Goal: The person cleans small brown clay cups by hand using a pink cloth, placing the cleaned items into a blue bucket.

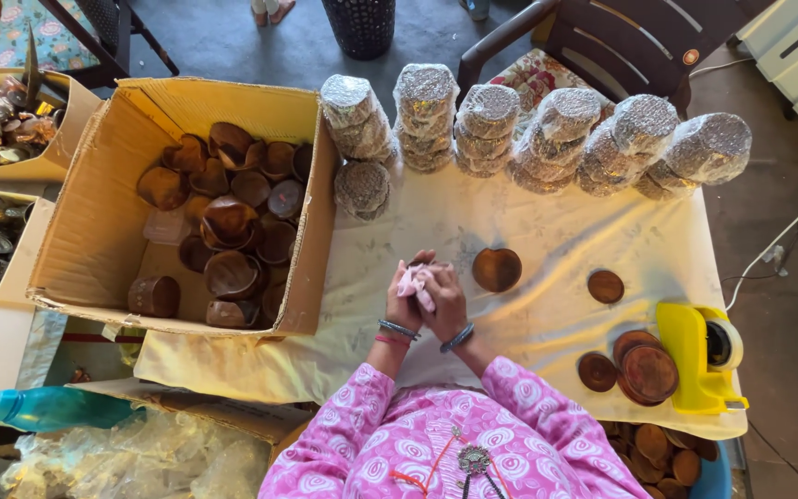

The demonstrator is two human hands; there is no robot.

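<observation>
Over the cloth-covered table (547, 231), left hand (405, 300) and right hand (445, 300) pressed together, fingers closed around a small pink cloth (415, 280). Just to the right, a brown cup (496, 269), apart from both hands. Farther left, a cardboard box (94, 222) of similar brown cups; behind, wrapped stacks (547, 129) in a row.

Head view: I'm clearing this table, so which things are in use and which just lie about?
In use:
left hand
right hand
small pink cloth
round brown bowl

Lying about:
yellow tape dispenser
turquoise plastic bottle
dark wooden chair
</observation>
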